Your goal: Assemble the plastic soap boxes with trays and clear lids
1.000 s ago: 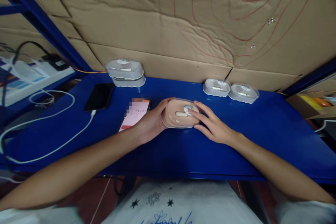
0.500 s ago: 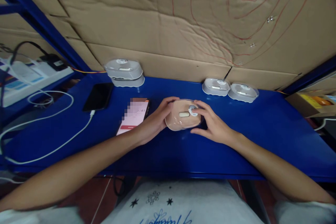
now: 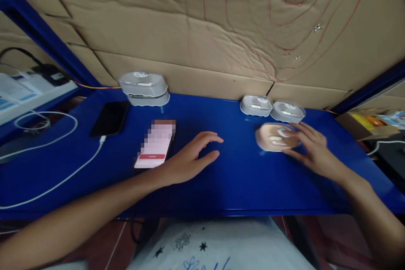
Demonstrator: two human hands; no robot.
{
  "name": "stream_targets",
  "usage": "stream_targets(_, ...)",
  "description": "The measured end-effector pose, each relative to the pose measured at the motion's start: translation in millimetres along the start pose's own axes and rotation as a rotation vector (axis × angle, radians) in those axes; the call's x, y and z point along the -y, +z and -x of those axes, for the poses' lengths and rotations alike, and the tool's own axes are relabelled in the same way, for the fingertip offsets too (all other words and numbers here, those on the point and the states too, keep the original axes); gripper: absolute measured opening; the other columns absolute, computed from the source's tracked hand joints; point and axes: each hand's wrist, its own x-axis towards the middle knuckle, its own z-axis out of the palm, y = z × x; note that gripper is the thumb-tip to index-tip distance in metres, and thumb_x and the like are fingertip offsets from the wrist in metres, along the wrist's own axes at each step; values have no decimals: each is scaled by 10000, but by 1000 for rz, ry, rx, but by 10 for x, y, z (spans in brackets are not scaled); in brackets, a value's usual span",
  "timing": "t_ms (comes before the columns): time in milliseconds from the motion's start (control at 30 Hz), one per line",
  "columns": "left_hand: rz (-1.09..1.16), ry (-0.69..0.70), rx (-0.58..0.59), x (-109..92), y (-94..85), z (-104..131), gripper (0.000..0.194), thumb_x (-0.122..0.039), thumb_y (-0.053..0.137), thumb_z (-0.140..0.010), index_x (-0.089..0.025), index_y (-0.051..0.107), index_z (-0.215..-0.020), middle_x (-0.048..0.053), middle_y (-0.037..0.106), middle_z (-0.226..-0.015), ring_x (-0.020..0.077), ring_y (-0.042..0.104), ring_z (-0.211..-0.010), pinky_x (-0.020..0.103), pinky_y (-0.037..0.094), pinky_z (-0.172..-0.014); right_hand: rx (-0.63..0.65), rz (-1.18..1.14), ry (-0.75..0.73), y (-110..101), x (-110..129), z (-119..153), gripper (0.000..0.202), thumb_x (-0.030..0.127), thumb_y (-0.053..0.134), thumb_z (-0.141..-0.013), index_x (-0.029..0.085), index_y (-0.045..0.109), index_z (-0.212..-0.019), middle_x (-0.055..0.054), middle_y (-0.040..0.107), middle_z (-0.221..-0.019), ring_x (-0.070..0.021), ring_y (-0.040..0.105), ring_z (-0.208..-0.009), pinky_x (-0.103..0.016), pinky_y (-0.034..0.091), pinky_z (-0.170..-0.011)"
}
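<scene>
1. Here, the right hand (image 3: pixel 311 149) grips the right end of a pinkish-beige oval box (image 3: pixel 268 137) with a clear lid, thumb at the near edge and fingers at the far side; both are blurred.
2. The box is at the right of the blue table (image 3: pixel 234 185), just in front of two small grey boxes (image 3: pixel 271 110); whether it touches the tabletop, I cannot tell.
3. The left hand (image 3: pixel 198 158) is open near the middle, thumb and fingers parted and softly curved, well apart from the beige box.
4. Beside the left forearm lies a lit phone (image 3: pixel 155 143).
5. Farther left, a dark phone (image 3: pixel 110 119) has a white cable (image 3: pixel 85 160) plugged in.
6. Behind the phones, two grey boxes are stacked (image 3: pixel 144 88).
</scene>
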Motion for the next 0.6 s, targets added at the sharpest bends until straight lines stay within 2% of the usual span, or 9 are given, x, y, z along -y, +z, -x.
stream_targets(67,19,-17,63,43,-8,-28,292,-440,624,-1010,-314,709,-1259,69,610,-1479,309,551,-1406,487,403,-1197,-40,151,167,-50,-530,352,463,511,602,-965,294,613,-1374,-198,570,-1557,-440,537,-1411,-659,440,-1096)
stream_targets(133,48,-33,82,88,-17,-64,274,-439,629,-1000,-310,728,-1220,67,648,-1437,307,576,-1380,495,400,-1191,-55,271,318,-91,-1021,588,452,478,590,-950,298,645,-1360,-221,589,-1531,-441,559,-1372,-629,457,-1056)
stream_targets(200,85,-55,74,111,-26,-92,265,-442,638,-991,-312,736,-1200,64,672,-1414,304,611,-1334,492,416,-1170,-35,311,439,-114,-1396,646,477,453,600,-924,310,653,-1376,-215,643,-1459,-419,587,-1338,-593,479,-1014)
stream_targets(267,117,-80,69,107,-35,-106,259,-447,643,-987,-308,743,-1182,66,694,-1384,301,643,-1285,486,438,-1142,-48,333,521,-114,-1618,530,508,438,595,-915,272,660,-1390,-248,672,-1379,-428,617,-1278,-590,493,-957)
stream_targets(333,125,-97,66,90,-39,-107,258,-447,652,-983,-300,750,-1171,73,714,-1347,303,662,-1246,480,456,-1115,-72,346,554,-87,-1690,303,517,413,600,-913,212,678,-1383,-294,684,-1299,-440,636,-1217,-588,493,-917)
stream_targets(400,125,-101,59,78,-38,-105,258,-445,663,-980,-296,759,-1167,79,729,-1311,305,674,-1213,474,470,-1088,-71,339,539,-38,-1643,55,506,372,600,-923,175,686,-1382,-313,686,-1277,-423,640,-1204,-570,479,-930)
stream_targets(533,131,-81,52,92,-34,-103,251,-446,668,-984,-300,766,-1162,79,742,-1282,302,678,-1193,467,475,-1068,-27,280,431,47,-1337,-310,506,234,499,-963,145,644,-1440,-304,653,-1393,-373,627,-1246,-526,445,-984)
stream_targets(600,112,-70,62,103,-35,-99,251,-449,655,-994,-302,759,-1169,77,734,-1302,299,669,-1210,474,465,-1088,-7,249,374,53,-1113,-458,532,177,473,-957,149,626,-1465,-292,652,-1416,-382,628,-1246,-538,440,-980)
